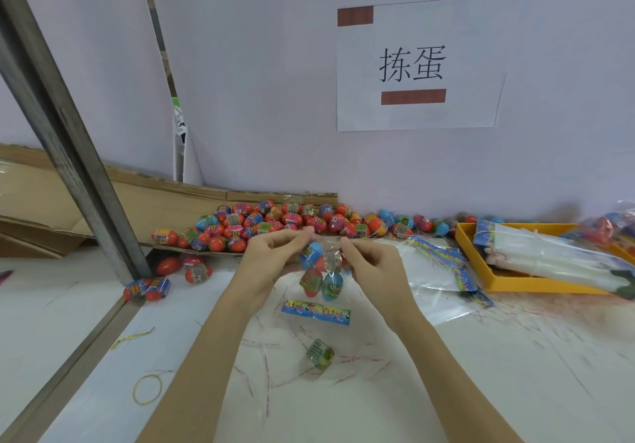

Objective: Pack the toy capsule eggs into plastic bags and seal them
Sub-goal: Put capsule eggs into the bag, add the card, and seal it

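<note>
Left hand (271,253) and right hand (369,264) pinch the filled bag (321,272) mouth between them; edges should align flat before sealing.

Bright, even indoor light, soft overall focus

Faint shadows lie under the forearms on the white tabletop (481,374). Wide-angle distortion bends the metal post (68,140) and the tabletop's far edge. Plastic bags (549,257) near the right edge show mild glare.

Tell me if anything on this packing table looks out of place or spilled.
Yes. Several capsule eggs have rolled off the cardboard sheet holding the main pile, ending by the metal post. Another wrapped egg lies alone near the table's front, and a yellow rubber band lies loose.
</note>
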{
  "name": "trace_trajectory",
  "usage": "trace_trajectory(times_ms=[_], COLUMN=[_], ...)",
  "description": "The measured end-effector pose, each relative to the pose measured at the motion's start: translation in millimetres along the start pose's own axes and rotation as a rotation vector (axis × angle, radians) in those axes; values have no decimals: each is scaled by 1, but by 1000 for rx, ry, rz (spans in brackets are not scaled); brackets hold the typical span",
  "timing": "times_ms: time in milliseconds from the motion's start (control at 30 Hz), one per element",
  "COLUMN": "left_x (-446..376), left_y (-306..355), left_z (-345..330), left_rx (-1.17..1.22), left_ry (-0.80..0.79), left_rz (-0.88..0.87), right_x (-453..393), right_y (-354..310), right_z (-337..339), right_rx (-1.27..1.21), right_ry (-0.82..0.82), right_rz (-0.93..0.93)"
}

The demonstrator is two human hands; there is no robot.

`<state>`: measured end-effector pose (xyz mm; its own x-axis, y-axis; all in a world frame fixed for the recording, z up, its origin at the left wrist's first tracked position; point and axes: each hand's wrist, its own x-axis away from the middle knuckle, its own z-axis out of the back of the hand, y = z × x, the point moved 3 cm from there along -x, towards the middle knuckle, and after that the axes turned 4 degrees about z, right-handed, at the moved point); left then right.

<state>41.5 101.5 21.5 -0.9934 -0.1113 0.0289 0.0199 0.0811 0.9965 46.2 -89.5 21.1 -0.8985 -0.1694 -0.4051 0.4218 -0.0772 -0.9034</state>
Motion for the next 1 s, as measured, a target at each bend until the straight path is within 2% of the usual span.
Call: trace_trajectory(times_ms=[133, 200, 300, 367, 433, 500, 533, 567, 633, 667, 700, 733, 800, 867, 1000], left_x=[0, 1, 0, 0, 0, -1, -1, -1, -2, -3, -5, -5, -6, -5, -4], left_y=[1, 1, 1, 1, 1, 2, 3, 3, 3, 2, 1, 0, -1, -1, -1], left_z=[-1, -4, -3, -2, -2, 0, 2, 6, 11, 12, 11, 10, 8, 7, 6], left_rx=[-17, -97, -163, -220, -259, -174, -131, -111, -112, -108, -102, -104, -120, -136, -168], left_ry=[109, 168, 206, 222, 259, 303, 330, 360, 401, 401, 396, 392, 370, 353, 348], left_rz=[-108, -207, -279, -305, -317, -293, -285, -279, -252, -237, -229, -225, -230, -238, -239], right_x=[0, 0, 1, 4, 4, -2, -7, -11, -15, -17, -19, -18, -15, -13, -11], right_y=[5, 5, 1, -2, -4, -3, -3, -6, -13, -11, -7, -3, 9, 16, 30], right_z=[-1, -2, -9, -11, -8, 7, 20, 35, 61, 71, 76, 74, 69, 59, 49], right_rx=[195, 98, -156, -132, -88, -125, -234, -469, -1141, -1332, -1314, -1086, -320, 301, 984], right_ry=[72, 37, -179, -264, -286, -201, -110, -25, 100, 162, 217, 274, 381, 353, 119], right_rz=[-18, -59, -246, -291, -303, -294, -251, -179, -36, -30, -72, -135, -205, -208, -390])
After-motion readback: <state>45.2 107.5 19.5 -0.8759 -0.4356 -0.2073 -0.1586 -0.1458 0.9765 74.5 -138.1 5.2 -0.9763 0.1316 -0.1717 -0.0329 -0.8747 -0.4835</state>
